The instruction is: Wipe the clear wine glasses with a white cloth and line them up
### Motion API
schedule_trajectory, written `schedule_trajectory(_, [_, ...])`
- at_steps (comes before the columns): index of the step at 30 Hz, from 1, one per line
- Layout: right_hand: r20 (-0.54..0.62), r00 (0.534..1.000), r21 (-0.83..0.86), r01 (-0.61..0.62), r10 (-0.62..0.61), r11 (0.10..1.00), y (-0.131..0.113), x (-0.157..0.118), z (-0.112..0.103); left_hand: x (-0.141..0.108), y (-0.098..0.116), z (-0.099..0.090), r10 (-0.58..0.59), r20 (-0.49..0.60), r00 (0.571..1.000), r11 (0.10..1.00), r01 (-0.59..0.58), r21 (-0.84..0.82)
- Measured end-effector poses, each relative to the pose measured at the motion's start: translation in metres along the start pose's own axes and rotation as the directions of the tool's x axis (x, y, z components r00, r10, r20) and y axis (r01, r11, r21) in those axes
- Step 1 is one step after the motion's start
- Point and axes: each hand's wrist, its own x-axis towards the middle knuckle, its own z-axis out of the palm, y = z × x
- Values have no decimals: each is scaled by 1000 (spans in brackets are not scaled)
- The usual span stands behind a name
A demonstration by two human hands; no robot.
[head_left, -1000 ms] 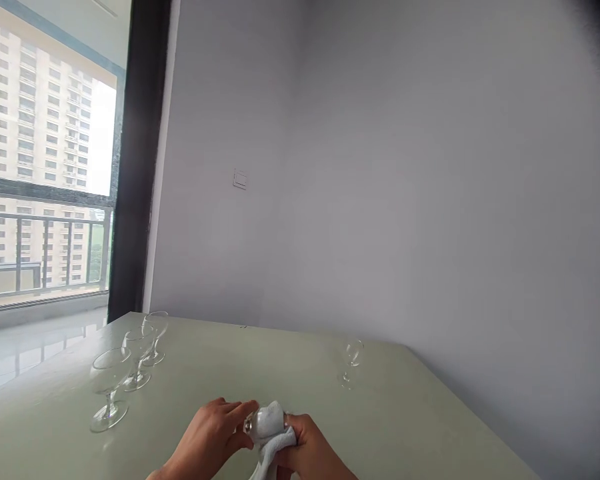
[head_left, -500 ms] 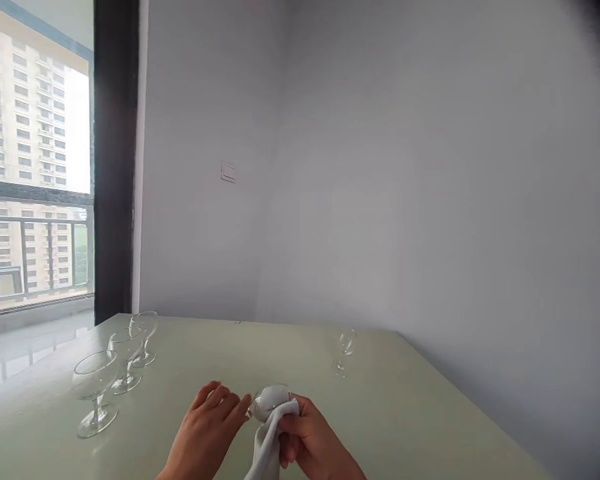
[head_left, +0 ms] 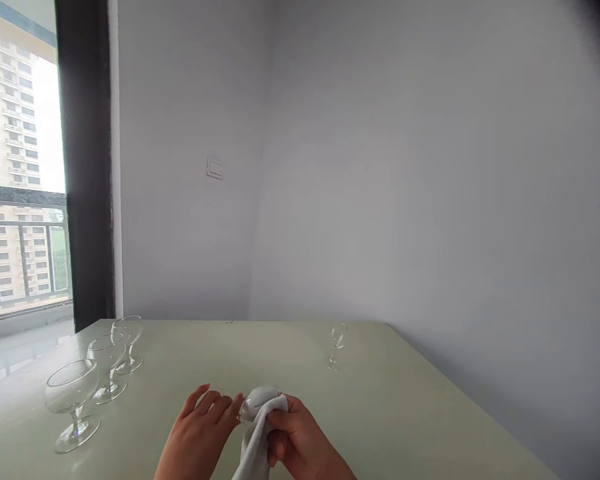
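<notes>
Over the table's near side, a small clear glass (head_left: 245, 407) is tilted on its side between my hands. My left hand (head_left: 200, 427) pinches its stem end with the fingertips, the other fingers raised and bent. A pale grey cloth (head_left: 254, 445) is bunched in the bowl of the glass and hangs down below it. My right hand (head_left: 300, 433) grips that cloth at the rim, thumb on top and fingers curled under. How far the right fingers reach round the bowl is hidden by the cloth.
Three stemmed glasses stand upright in a row at the left: a near one (head_left: 75, 400), a middle one (head_left: 109, 363) and a far one (head_left: 129, 340). Farther back right stands a smaller stemmed glass (head_left: 336, 343). The pale green table (head_left: 405, 400) meets grey walls.
The view has turned slightly right, so everything sits farther left in the picture. Both hands keep their hold on the glass and cloth, with little other visible movement.
</notes>
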Motion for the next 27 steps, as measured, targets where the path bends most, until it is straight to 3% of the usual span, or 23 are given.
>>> schedule_trajectory(4, [108, 992, -273, -38, 70, 961, -20, -21, 8, 6, -8, -13, 27, 147, 989, 982, 1, -189])
schedule_trajectory(7, [74, 986, -531, -90, 151, 843, -39, -41, 7, 8, -8, -19, -54, 321, 945, 896, 188, -402])
schedule_trajectory(10, [48, 994, -692, -38, 99, 721, -46, -47, 2, 8, -4, -20, -84, 565, 821, 634, 481, -606])
schedule_trajectory(13, [220, 974, -774, 145, 48, 616, -45, -39, -5, 6, -2, -19, 31, 711, 703, 321, 667, -673])
schedule_trajectory(15, [302, 953, -799, 262, -16, 541, -44, -32, -10, 5, -1, -17, 57, 742, 668, 202, 720, -664])
schedule_trajectory(18, [332, 935, -807, 351, -127, 474, -49, -26, -14, 4, 1, -11, 15, 770, 638, 90, 766, -637])
schedule_trajectory(23, [271, 921, -755, 384, -281, 531, -62, -26, -11, 4, 8, 5, -66, 771, 633, -94, 765, -637])
schedule_trajectory(27, [176, 871, -716, 433, -458, 548, -60, -19, -20, 4, 16, 15, -199, 773, 603, -286, 718, -634])
